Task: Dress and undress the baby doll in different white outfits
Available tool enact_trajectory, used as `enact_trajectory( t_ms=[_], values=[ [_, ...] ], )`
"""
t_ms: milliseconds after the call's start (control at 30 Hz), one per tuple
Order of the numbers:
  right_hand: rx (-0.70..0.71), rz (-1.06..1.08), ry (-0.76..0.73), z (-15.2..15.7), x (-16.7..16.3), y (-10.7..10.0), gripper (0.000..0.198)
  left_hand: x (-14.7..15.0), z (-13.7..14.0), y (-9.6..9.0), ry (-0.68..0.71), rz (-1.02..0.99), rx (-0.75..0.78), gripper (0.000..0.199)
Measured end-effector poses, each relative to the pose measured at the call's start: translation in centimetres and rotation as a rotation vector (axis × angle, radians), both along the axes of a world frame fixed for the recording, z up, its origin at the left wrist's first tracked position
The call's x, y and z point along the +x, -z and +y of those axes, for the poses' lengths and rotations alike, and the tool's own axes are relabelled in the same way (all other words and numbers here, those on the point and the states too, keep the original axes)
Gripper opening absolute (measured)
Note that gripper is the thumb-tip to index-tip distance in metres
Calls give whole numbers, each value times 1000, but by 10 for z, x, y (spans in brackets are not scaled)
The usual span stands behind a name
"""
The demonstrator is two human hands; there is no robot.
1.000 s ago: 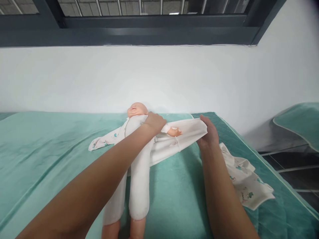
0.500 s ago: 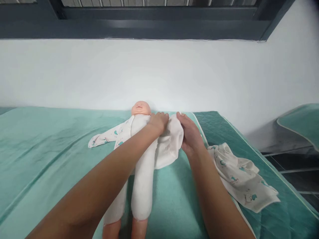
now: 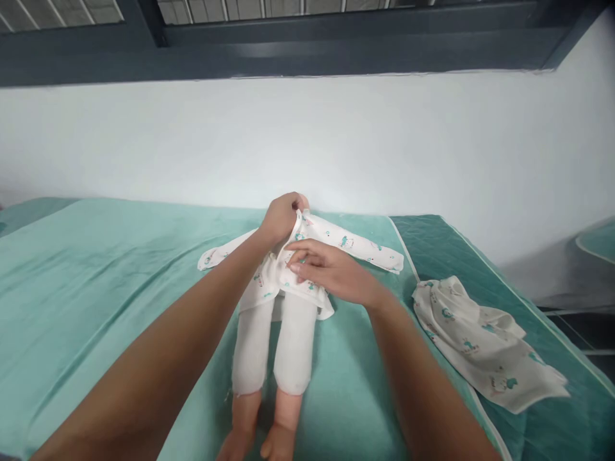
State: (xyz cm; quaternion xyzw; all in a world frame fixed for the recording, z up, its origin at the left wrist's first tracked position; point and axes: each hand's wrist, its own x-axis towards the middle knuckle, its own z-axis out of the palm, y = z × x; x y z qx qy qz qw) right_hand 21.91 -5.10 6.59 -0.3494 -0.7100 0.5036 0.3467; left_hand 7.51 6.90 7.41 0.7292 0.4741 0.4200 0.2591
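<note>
A baby doll [image 3: 296, 349] lies on its back, legs towards me, in a white baby shirt [image 3: 307, 282] with small green prints. Both sleeves are spread out to the sides. Up at the neck, my left hand [image 3: 283, 218] is closed on the shirt's collar edge and hides most of the doll's head. My right hand [image 3: 331, 269] rests over the shirt's front at the chest, fingers partly stretched and thumb apart. The doll's thighs are white, and its lower legs are bare and skin-toned.
A crumpled printed baby garment [image 3: 485, 346] lies to the right on the darker green quilted strip [image 3: 423, 246]. The light green bedding [image 3: 120, 269] runs up to a white wall [image 3: 336, 141]. Above is a dark window frame [image 3: 336, 41].
The shirt's right-side sleeve now lies stretched out over the doll's arm, and the front covers the torso. My left hand moved to the collar; my right hand came inward onto the chest.
</note>
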Motion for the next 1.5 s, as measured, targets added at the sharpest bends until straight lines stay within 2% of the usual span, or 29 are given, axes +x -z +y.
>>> enact_trajectory(
  t_ms=[133, 233, 367, 467, 533, 600, 667, 767, 833, 900, 1000, 1067, 1167, 1400, 1500],
  values=[
    [280, -273, 116, -3, -9, 2, 22, -19, -15, -2, -153, 36, -41, 4],
    [419, -473, 118, -12, -12, -2, 20, -22, -24, -4, -196, 47, -100, 14],
    [447, -779, 132, -31, -17, -12, 30, -14, -33, -6, -125, 113, -168, 24],
    [440, -917, 161, -38, -23, -16, 16, -5, -33, -3, -125, 190, -167, 19],
    [457, -904, 167, -36, -24, -16, 10, -2, -31, 0, -136, 149, -149, 12],
    [472, -819, 142, -34, -23, -17, 16, -2, -28, 3, -147, 12, -143, 9],
    [453, -680, 64, -31, -19, -18, 17, -4, -27, 5, -179, -142, -140, 9],
    [337, -495, -95, -28, -13, -20, 14, -9, -29, 9, -240, -268, -96, 9],
    [247, -458, -139, -25, -9, -20, 13, -11, -33, 13, -261, -253, -32, 12],
    [215, -477, -107, -23, -5, -19, 14, -14, -37, 16, -281, -190, 44, 16],
    [299, -632, 39, -26, -1, -17, 18, -23, -46, 21, -351, -93, 109, 19],
    [352, -801, 115, -31, 0, -17, 24, -32, -57, 25, -388, -55, 87, 16],
    [337, -961, 126, -39, -2, -15, 31, -48, -85, 32, -391, -57, 6, 16],
    [306, -953, 97, -40, 0, -10, 16, -89, -171, 69, -313, -7, -76, 17],
    [326, -954, 102, -42, 6, -9, 12, -101, -198, 84, -260, -34, -149, 23]
  ],
)
